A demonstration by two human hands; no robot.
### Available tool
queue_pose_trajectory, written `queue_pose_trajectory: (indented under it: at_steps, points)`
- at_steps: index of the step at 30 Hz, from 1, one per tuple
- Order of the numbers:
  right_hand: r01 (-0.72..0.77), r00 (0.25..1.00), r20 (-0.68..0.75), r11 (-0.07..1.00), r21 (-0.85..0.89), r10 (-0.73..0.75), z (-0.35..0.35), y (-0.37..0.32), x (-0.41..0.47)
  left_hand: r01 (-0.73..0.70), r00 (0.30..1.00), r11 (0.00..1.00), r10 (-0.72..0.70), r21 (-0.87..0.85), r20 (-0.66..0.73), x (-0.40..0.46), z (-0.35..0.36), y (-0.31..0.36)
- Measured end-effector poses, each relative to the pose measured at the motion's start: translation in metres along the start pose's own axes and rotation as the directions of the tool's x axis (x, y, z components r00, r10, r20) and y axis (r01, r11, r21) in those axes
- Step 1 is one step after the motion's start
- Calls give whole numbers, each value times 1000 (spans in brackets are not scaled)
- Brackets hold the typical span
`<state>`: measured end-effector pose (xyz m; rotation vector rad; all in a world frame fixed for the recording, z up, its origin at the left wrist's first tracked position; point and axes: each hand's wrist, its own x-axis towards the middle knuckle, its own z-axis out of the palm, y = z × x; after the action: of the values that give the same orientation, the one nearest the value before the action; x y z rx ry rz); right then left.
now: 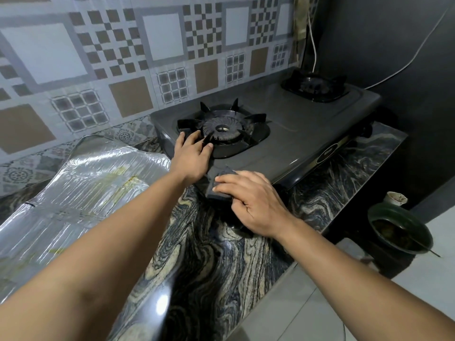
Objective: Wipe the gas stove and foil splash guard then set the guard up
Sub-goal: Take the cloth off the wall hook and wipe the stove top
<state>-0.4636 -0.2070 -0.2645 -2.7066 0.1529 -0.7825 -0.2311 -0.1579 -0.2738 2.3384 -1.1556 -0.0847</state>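
A dark grey two-burner gas stove (pixel 307 124) stands on the marbled counter. My left hand (pixel 192 153) rests with spread fingers on the near edge of the left burner's pan support (pixel 221 129). My right hand (pixel 251 200) presses a dark grey cloth (pixel 221 179) flat against the stove's front left corner, fingers laid over it. The foil splash guard (pixel 81 193) lies flat and crinkled on the counter to the left, with yellowish stains on it.
The second burner (pixel 316 87) sits at the stove's far right near a dark wall with a white cable (pixel 314 43). Patterned tiles back the counter (pixel 216 254). On the floor at right stand a dark green bowl (pixel 401 232) and a small white cup (pixel 395 198).
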Motion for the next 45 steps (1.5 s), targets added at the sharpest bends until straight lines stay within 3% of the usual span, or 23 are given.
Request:
queue_pose_trajectory:
  at_steps: [7, 15, 19, 23, 27, 31, 36, 45]
  points:
    - [-26, 986, -147, 938, 346, 82, -8, -14, -15, -26, 1000, 1000, 26, 11, -9, -2, -2, 2]
    - [-279, 849, -247, 794, 541, 467, -55, 75, -38, -20, 999, 1000, 19, -8, -40, -6, -4, 5]
    - [-402, 777, -272, 781, 478, 567, -89, 145, -39, -38, 999, 999, 39, 30, -31, 1, -2, -6]
    - [-425, 769, -290, 794, 434, 570, -110, 201, -27, -64, 996, 997, 67, 51, -54, -1, -4, 1]
    - [-425, 802, -289, 839, 339, 523, -115, 258, -3, -48, 997, 998, 50, 35, -66, -2, -6, 2]
    - [-353, 899, -228, 926, 133, 375, -111, 295, 17, 11, 997, 1000, -12, -3, -76, -3, -4, 5]
    - [-258, 950, -198, 963, -72, 240, -106, 311, 20, 34, 996, 999, -36, -24, -83, -3, -4, -1]
    - [-269, 918, -313, 962, -47, 242, -81, 281, 4, -46, 993, 999, 49, 26, -105, -9, -7, 10]
